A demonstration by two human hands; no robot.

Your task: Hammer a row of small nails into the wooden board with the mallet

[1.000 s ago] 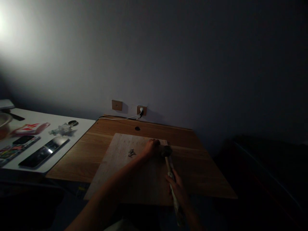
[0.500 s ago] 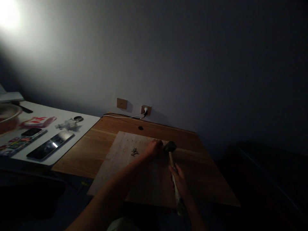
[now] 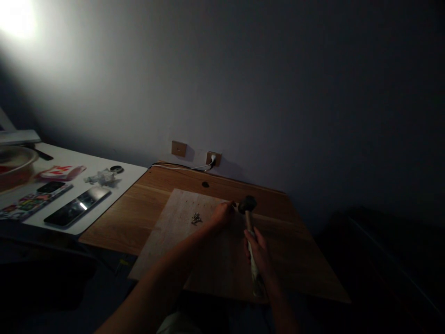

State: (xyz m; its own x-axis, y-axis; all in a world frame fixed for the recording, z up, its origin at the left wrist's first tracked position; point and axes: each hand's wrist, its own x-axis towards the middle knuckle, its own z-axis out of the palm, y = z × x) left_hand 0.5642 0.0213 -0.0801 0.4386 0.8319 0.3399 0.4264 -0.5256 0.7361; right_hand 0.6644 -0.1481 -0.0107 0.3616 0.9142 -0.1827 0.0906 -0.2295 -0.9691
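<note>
My right hand point(image 3: 257, 247) is wrapped round the pale handle of a mallet point(image 3: 247, 204) with a dark, blunt head. The head is just right of my left hand point(image 3: 223, 214), whose fingers are pinched together near the far edge of a light wooden board point(image 3: 167, 232). Whatever lies between those fingertips is too dark and small to make out. A little pile of metal screws or nails point(image 3: 196, 218) rests on the board, left of my left hand. Along the board's far edge runs a row of small marks or upright pieces point(image 3: 193, 202).
The board lies on a brown wooden table point(image 3: 121, 218) against the wall. A white table point(image 3: 134, 172) adjoins on the left, bearing a phone point(image 3: 78, 207), a patterned case point(image 3: 34, 199), crumpled plastic point(image 3: 102, 177) and a bowl point(image 3: 29, 157). Cables run to a wall socket point(image 3: 214, 158).
The mallet and my right hand have risen slightly. My left hand keeps its pinch at about the same spot on the board. The whole view has shifted a little.
</note>
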